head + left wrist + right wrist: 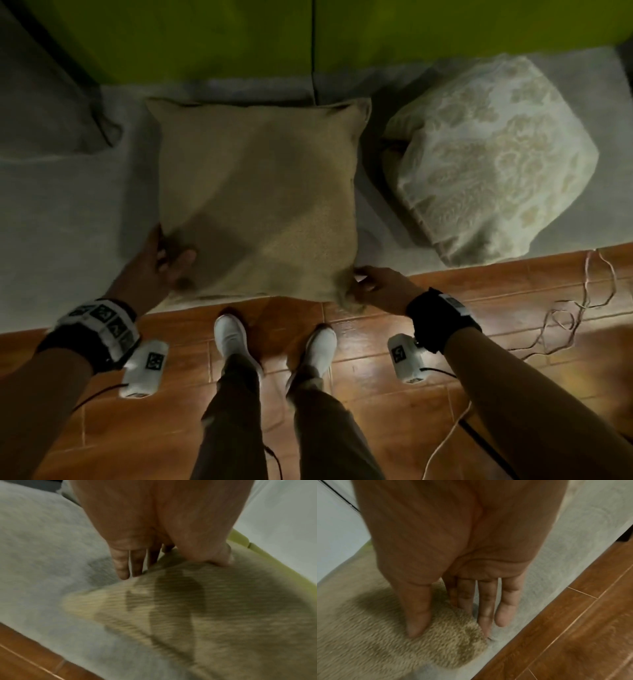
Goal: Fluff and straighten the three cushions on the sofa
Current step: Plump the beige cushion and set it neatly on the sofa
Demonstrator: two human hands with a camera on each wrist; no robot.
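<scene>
A plain tan cushion [260,192] lies flat on the grey sofa seat [68,222], its near edge at the seat's front. My left hand [164,263] holds its near left corner, thumb on top and fingers tucked at the edge. In the left wrist view the left hand [173,566] pinches the tan cushion [223,615]. My right hand [366,277] grips the near right corner. The right wrist view shows the right hand [450,628] with the thumb pressed into the tan cushion [368,635], the fingers beside and under its edge. A cream patterned cushion [489,161] sits crumpled to the right.
A green backrest [205,34] runs behind the seat. A grey padded shape [51,113] lies at the far left; I cannot tell whether it is a cushion. My white shoes [233,339] stand on the wooden floor [376,394]. Thin cords [565,318] trail at the right.
</scene>
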